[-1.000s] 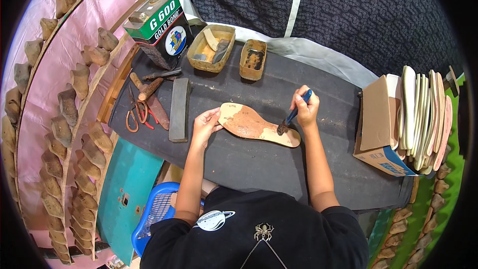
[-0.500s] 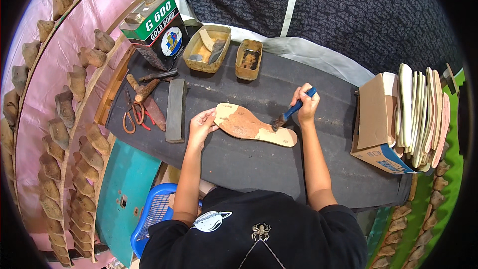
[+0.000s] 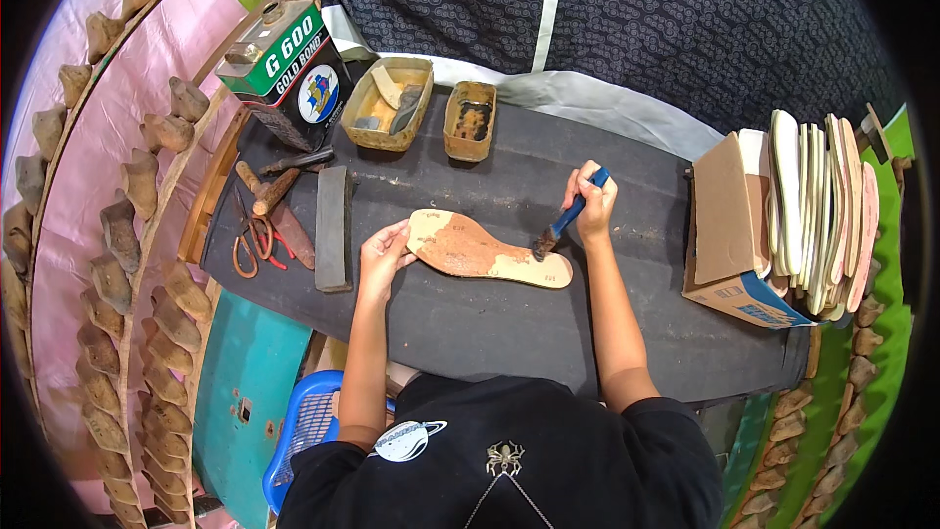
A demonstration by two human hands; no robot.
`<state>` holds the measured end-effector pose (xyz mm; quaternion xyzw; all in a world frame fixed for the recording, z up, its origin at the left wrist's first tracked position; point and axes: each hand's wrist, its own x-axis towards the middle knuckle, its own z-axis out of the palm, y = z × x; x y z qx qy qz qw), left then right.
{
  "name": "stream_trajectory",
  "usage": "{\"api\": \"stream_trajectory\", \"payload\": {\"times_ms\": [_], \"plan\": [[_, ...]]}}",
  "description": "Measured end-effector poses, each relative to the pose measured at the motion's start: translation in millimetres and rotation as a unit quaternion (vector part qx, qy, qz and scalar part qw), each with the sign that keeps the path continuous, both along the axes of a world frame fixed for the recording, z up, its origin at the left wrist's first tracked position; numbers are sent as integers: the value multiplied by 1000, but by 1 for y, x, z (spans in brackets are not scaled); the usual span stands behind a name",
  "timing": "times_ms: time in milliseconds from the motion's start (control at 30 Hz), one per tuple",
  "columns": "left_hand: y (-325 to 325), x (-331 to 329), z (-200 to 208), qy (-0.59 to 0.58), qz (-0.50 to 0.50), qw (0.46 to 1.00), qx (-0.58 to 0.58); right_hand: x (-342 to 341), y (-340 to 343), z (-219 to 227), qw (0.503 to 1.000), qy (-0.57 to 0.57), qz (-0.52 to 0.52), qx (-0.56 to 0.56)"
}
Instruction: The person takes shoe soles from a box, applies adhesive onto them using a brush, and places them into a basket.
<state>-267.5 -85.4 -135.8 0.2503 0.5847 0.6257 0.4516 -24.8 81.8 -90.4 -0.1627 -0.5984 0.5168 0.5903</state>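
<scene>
A tan shoe sole (image 3: 460,247) lies level just over the dark bench, its wide end to the left. A brown, wet-looking coat covers much of its middle; bare tan shows at both ends. My left hand (image 3: 382,257) pinches the wide left end between thumb and fingers. In my right hand (image 3: 592,204) is a blue-handled brush (image 3: 568,219), gripped by the handle and tilted. Its dark bristles touch the sole near the narrow right end, at the edge of the brown coat.
At the back left stand a metal can (image 3: 294,78) and two small tubs (image 3: 354,132). Scissors (image 3: 257,227), wooden-handled tools and a grey block (image 3: 333,235) lie left of me. A carton (image 3: 725,225) of upright soles stands right. Shoe lasts (image 3: 122,225) line racks.
The brush tip has shifted slightly toward the narrow end of the sole. Both hands keep their holds. The whole view has moved a little.
</scene>
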Motion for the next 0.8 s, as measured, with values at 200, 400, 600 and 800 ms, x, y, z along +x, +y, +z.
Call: {"api": "stream_trajectory", "payload": {"times_ms": [200, 400, 600, 800], "plan": [[0, -2, -2, 5, 18, 1000, 8, 6, 6, 10, 997, 58, -47, 14], [0, -8, -5, -25, 60, 996, 59, -23, 10, 18, 991, 111, -61, -29], [-1, -8, 0, -95, 69, 990, 80, -76, 25, 22, 997, 60, -29, 36], [-2, -9, -4, -114, 71, 985, 105, -99, 33, 19, 971, -178, -102, 121]]}}
